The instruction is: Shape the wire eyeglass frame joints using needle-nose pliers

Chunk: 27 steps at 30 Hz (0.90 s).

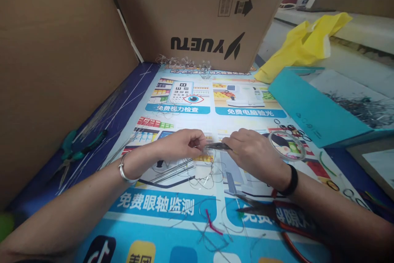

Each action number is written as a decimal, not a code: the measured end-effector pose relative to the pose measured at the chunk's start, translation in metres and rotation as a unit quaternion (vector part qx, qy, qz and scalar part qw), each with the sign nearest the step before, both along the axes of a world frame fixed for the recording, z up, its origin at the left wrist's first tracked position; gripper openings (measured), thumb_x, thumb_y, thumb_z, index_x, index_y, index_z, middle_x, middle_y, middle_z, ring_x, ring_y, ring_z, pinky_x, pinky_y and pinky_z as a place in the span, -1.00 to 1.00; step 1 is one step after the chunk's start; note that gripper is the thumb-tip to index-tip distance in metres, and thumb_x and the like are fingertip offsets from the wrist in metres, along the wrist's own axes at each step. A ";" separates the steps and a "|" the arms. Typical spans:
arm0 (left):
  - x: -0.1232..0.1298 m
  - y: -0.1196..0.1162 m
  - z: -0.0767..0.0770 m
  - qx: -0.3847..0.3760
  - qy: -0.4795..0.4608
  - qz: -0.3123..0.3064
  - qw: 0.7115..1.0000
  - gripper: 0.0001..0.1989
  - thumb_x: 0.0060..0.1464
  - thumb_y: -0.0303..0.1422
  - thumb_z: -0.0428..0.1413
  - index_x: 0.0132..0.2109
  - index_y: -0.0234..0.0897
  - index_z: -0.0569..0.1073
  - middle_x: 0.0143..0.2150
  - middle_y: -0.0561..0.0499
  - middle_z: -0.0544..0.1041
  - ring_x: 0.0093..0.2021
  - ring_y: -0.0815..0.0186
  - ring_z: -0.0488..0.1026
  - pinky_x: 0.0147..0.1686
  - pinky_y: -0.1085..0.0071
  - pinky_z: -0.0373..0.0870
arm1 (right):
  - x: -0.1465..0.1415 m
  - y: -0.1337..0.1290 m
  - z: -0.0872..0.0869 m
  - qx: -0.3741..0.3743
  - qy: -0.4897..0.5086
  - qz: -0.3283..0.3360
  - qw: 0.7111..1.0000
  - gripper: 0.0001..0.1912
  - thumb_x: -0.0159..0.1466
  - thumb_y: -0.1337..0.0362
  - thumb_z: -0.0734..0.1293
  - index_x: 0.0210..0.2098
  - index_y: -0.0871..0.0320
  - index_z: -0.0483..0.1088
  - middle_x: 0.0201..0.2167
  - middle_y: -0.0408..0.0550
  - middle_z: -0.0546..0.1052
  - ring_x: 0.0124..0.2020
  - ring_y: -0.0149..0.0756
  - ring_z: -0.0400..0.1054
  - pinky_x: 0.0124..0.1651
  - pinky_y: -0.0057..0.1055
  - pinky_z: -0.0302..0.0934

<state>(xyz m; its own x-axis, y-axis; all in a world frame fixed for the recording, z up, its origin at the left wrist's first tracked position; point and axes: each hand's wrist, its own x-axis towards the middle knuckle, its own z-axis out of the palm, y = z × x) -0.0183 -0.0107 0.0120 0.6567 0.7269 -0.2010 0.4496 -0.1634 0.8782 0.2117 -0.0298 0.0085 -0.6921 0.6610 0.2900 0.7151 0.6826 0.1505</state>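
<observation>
My left hand is closed in a pinch over the printed sheet, holding part of a looped thin wire piece that hangs below the fingers. My right hand is wrapped round a pair of pliers. The pliers' jaws reach left to the left fingertips and meet the wire there; the handles are hidden in the palm. Scissors with red handles lie under the right forearm, partly covered by it. Loose wire scraps and a short red strip are scattered in front of the hands.
Teal-handled pliers and long straight wires lie at left. Cardboard walls stand behind and left. A teal box of metal pieces, a yellow bag, a clear ring-shaped roll and several small rings are at right.
</observation>
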 end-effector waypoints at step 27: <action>0.003 -0.008 0.010 0.225 0.049 0.046 0.972 -0.90 0.00 -0.48 -0.01 -0.40 -0.30 0.39 -0.42 0.08 0.45 -0.39 0.42 0.34 -0.33 0.47 0.26 | 0.005 0.000 0.002 0.010 -0.024 -0.014 1.000 -0.91 0.18 0.38 0.28 -0.41 0.17 0.43 -0.48 -0.06 0.42 -0.39 -0.27 0.16 -0.33 -0.34 -0.12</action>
